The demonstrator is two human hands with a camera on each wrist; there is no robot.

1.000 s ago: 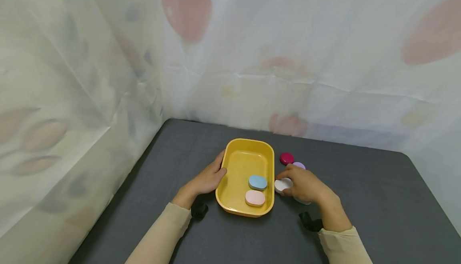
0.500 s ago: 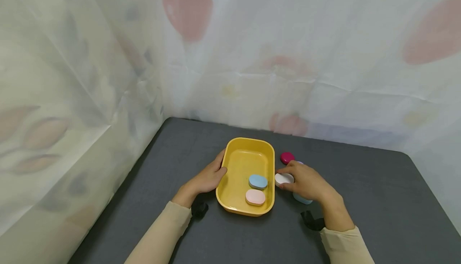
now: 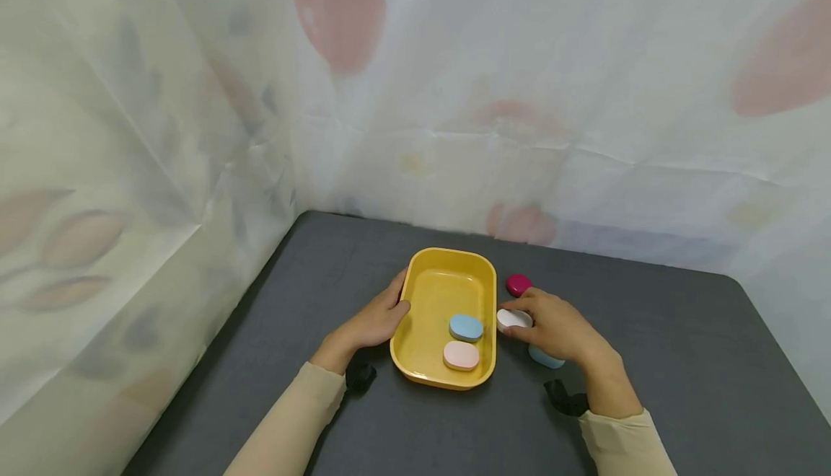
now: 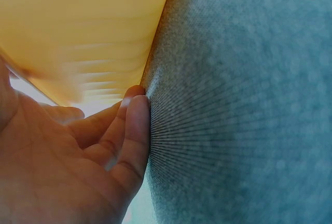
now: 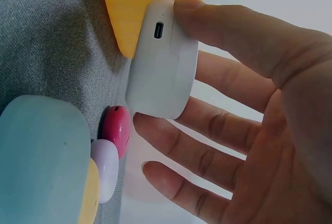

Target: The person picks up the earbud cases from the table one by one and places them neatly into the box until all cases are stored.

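My left hand [image 3: 371, 323] grips the left side of a yellow tray [image 3: 444, 281], thumb over the rim. In the left wrist view its fingers [image 4: 136, 130] lie against the tray's outer wall, near the grey cloth. Inside the tray sit a blue earbud case [image 3: 466, 327] and a pale pink earbud case [image 3: 461, 355]. Just off the tray's right rim, my right hand [image 3: 561, 328] pinches a white earbud case [image 3: 513, 320] between thumb and fingers. In the right wrist view a charging port shows on this white case [image 5: 163, 63], which overlaps the tray.
Beyond the right hand lies a magenta earbud case [image 3: 519, 285]; a light blue one [image 3: 547, 358] is partly under the hand. The right wrist view also shows a lilac case [image 5: 106, 169] and a yellow case [image 5: 91, 195]. Printed curtains [image 3: 428, 101] rise behind the grey table [image 3: 682, 360].
My right hand has shifted the white earbud case slightly farther from me, beside the tray. The hand now covers the lilac case in the head view. The left hand and tray hold still.
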